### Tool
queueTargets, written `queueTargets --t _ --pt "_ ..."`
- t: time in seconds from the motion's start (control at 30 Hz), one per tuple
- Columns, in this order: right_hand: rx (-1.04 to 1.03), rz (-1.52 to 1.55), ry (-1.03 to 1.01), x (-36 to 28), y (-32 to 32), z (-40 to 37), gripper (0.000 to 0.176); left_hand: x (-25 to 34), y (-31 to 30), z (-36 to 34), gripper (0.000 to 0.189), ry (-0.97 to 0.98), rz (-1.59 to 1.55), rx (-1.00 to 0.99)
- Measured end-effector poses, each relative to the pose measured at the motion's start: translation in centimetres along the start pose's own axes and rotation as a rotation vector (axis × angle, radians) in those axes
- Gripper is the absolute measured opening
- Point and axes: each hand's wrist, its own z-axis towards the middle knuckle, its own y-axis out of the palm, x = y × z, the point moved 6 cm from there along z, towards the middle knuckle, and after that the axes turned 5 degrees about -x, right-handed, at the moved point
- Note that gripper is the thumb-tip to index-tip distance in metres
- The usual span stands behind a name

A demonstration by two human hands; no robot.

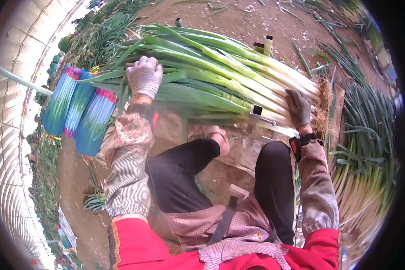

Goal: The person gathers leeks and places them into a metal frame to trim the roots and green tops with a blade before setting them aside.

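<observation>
A thick bundle of long green onions [220, 67] lies across a low metal rack [255, 118], leaves to the left and white stalks with brown roots to the right. Over the leaves at the left end, my left hand [145, 77], in a pale knit glove, is closed with its fingers curled around some of them. On the white stalks near the roots rests my right hand [298, 107], in a grey-brown glove, its fingers stretched over them. My right fingertips are partly hard to make out.
Blue-green bundles with pink ends [83, 108] hang left of my left forearm. A big pile of green onions [364, 148] lies at the right, and more greens [103, 40] at the upper left. Upright metal posts [267, 46] stand along the rack. Scraps litter the dirt ground.
</observation>
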Motion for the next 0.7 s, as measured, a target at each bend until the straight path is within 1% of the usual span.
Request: queueTargets --t 0.1,0.13,0.17,0.2,0.27,0.33,0.37,0.4,0.47,0.57,0.7 --pt "-0.003 0.016 0.001 -0.4 -0.4 0.1 0.017 1.9 -1.4 0.3 0.019 0.158 -0.099 0.217" --pt "-0.008 0.021 -0.001 -0.5 -0.4 0.1 0.017 3.4 -1.1 1.0 0.022 0.215 -0.131 0.197" --pt "-0.011 0.006 0.003 -0.7 -0.5 0.1 0.017 5.3 -1.5 1.4 0.027 0.279 -0.144 0.222" --pt "-0.007 -0.006 0.002 -0.7 -0.4 0.0 0.017 7.0 -0.8 2.3 0.033 0.330 -0.181 0.176" --pt "0.001 -0.028 -0.003 -0.5 -0.3 0.0 0.017 9.7 0.2 3.8 0.043 0.368 -0.052 0.179" --pt "-0.003 -0.006 -0.005 -0.6 -0.4 0.0 0.019 9.0 2.1 5.8 0.051 0.207 0.027 -0.212" --pt "-0.010 -0.002 -0.004 -0.7 -0.5 -0.1 0.019 7.6 3.1 6.2 0.053 0.080 0.000 -0.495" --pt "-0.015 0.003 -0.002 -0.6 -0.7 -0.1 0.019 6.8 2.6 5.5 0.051 0.032 0.016 -0.443" --pt "-0.005 -0.019 0.007 -0.8 -0.8 0.2 0.020 6.0 2.8 3.0 0.050 0.052 0.083 -0.380" --pt "0.018 -0.031 -0.012 -0.8 -0.8 -0.1 0.020 5.1 3.1 1.1 0.049 0.035 0.006 -0.194" --pt "0.019 -0.008 -0.028 -0.8 -0.6 0.0 0.020 5.0 3.5 1.3 0.055 0.022 0.007 -0.207"
